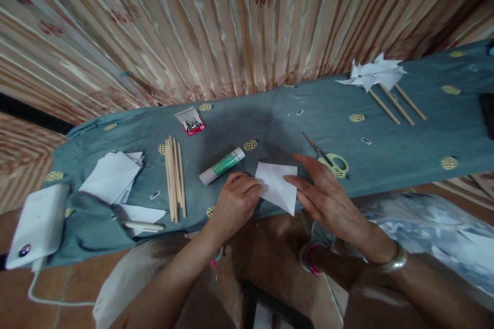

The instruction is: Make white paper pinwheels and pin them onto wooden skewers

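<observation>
Currently the white paper sheet (278, 187) is mid-view at the near edge of the cloth-covered table (266, 113), its five o'clock corner reaching past that edge. Left hand (235, 203) pinches the sheet's nine o'clock side, grip narrow. Right hand (334, 203) at three o'clock: fingers loosely spread, one tip over the sheet; cannot tell whether it presses. With the sheet as dial centre: glue stick (223, 166) at ten, scissors (320, 153) at two, wooden sticks (177, 180) at nine, paper pinwheels (376, 76) farther out at one. Handling judgement: a light, steady left pinch should serve best, as thin paper likely creases easily; right fingertips should meet the edge squarely, corners level
</observation>
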A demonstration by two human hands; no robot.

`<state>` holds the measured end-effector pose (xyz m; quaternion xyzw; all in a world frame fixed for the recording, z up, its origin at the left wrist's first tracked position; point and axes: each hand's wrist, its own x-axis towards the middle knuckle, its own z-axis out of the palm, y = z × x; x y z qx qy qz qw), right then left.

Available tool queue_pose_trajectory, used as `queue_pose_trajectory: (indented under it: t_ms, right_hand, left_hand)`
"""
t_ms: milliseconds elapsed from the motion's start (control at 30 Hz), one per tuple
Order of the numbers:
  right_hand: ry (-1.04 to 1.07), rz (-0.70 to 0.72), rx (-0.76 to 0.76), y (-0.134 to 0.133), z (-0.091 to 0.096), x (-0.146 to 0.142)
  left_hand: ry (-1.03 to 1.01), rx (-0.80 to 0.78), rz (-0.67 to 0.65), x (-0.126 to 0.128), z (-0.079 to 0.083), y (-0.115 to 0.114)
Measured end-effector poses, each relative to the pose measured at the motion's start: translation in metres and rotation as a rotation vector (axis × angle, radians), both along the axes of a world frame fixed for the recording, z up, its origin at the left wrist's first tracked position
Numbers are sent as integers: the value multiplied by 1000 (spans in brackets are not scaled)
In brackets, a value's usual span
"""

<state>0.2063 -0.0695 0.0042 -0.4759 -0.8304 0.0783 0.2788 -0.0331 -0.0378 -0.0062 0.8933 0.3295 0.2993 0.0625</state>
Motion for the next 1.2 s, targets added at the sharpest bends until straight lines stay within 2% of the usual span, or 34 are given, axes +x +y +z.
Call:
queue_pose_trajectory:
  t_ms: [100, 300, 567, 833, 900, 1033, 1100, 1200]
  right_hand:
    - [-12, 45, 11, -1, 1, 0]
    - [69, 75, -160, -2, 0, 4]
    - [317, -9, -364, 12, -2, -3]
    - [370, -185, -375, 21, -7, -13]
    - [352, -210, -370, 23, -9, -14]
    - [317, -218, -350, 25, -10, -15]
    - [304, -223, -336, 26, -11, -15]
    - [289, -235, -323, 26, -11, -16]
  left_hand:
    - [-18, -30, -19, -3, 0, -3]
    - [39, -136, -42, -3, 5, -11]
    - [-75, -351, 87, -2, 2, -13]
    - [-70, -334, 184, 1, -1, -9]
    - [-53, -278, 188, 1, 1, -10]
    - [104, -105, 25, 3, 3, -18]
    - [178, -80, -51, 6, 1, -24]
    - [240, -82, -54, 10, -5, -31]
